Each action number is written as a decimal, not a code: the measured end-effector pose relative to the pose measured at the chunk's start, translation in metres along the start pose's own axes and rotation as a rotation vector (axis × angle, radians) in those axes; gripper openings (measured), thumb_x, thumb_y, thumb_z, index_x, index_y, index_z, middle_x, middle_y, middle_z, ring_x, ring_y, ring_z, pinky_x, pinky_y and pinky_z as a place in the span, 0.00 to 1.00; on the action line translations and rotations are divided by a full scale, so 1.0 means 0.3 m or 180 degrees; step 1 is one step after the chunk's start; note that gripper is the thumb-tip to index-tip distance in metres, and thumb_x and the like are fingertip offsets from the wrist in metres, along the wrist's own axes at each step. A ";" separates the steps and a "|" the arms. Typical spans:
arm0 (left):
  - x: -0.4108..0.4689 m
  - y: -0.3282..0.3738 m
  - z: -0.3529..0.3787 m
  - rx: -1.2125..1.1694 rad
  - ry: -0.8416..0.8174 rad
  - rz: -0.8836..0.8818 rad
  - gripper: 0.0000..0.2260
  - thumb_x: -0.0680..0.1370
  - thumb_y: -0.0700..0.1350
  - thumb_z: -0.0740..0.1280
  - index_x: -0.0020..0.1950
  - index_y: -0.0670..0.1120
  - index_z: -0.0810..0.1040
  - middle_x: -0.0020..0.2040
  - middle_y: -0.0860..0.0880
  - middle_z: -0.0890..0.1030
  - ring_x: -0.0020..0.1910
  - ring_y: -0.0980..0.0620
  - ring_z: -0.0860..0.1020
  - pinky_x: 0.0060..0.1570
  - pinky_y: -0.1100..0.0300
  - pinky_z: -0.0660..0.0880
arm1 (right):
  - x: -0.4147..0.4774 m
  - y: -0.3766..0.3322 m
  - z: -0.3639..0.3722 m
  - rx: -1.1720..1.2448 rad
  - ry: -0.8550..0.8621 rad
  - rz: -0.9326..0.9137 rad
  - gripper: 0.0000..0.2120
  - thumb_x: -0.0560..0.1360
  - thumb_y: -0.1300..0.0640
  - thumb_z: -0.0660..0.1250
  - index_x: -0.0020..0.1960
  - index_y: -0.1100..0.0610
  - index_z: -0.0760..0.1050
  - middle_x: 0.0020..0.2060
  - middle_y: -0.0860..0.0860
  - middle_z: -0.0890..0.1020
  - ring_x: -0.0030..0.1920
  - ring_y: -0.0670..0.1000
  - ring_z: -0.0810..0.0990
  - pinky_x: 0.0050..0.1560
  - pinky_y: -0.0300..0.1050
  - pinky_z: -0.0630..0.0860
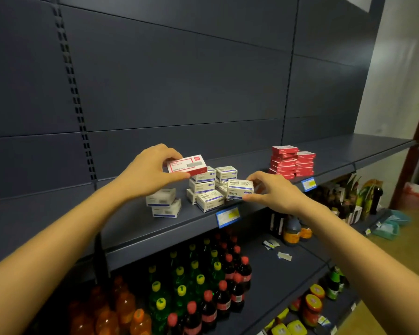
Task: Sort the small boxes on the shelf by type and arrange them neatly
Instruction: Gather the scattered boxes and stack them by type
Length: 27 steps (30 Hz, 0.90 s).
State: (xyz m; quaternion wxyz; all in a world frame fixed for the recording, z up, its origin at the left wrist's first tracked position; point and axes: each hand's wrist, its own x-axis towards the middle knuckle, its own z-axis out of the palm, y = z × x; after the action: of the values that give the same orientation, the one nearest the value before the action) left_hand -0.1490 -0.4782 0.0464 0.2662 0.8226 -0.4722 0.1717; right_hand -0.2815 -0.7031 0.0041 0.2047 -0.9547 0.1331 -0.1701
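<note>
My left hand (pixel 147 172) pinches a red-and-white small box (pixel 186 164) between thumb and fingers, lifted above a loose heap of white-and-blue boxes (pixel 205 187) on the dark shelf (pixel 136 228). My right hand (pixel 273 189) grips one white-and-blue box (pixel 240 189) at the heap's right edge. Two more white-and-blue boxes (pixel 163 201) are stacked just left of the heap. Farther right on the same shelf stands a tidy stack of red boxes (pixel 292 162).
Price tags (pixel 228 216) hang on the shelf's front lip. Below, a lower shelf holds several drink bottles (pixel 203 286) with yellow, red and orange caps, plus sauce bottles (pixel 293 232) and jars to the right. A dark back panel rises behind the shelf.
</note>
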 end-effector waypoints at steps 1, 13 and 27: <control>0.013 -0.002 0.006 0.0023 0.0003 -0.0006 0.17 0.72 0.50 0.70 0.58 0.45 0.76 0.52 0.48 0.76 0.47 0.55 0.71 0.47 0.60 0.69 | 0.013 0.009 0.005 -0.0024 -0.0024 -0.0017 0.19 0.72 0.48 0.69 0.60 0.53 0.71 0.56 0.48 0.80 0.51 0.48 0.79 0.54 0.54 0.78; 0.284 0.017 0.130 0.0174 0.0028 -0.0082 0.18 0.72 0.50 0.69 0.60 0.46 0.74 0.56 0.47 0.77 0.49 0.55 0.72 0.39 0.69 0.68 | 0.250 0.147 0.068 -0.0227 -0.0203 -0.0518 0.22 0.73 0.44 0.66 0.64 0.47 0.67 0.59 0.45 0.78 0.50 0.47 0.77 0.49 0.47 0.74; 0.544 0.162 0.287 0.0099 -0.0083 -0.0024 0.17 0.72 0.52 0.69 0.59 0.48 0.76 0.54 0.51 0.77 0.50 0.54 0.75 0.43 0.67 0.71 | 0.320 0.390 -0.191 -0.0658 0.0357 -0.1119 0.16 0.75 0.45 0.62 0.62 0.45 0.70 0.57 0.41 0.76 0.59 0.45 0.71 0.57 0.44 0.70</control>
State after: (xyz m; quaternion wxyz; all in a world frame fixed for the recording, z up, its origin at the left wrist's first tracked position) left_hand -0.1077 -0.6618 0.0780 0.2478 0.8306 -0.4698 0.1673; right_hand -0.2378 -0.8571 0.0281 0.0651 -0.9682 -0.0076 -0.2415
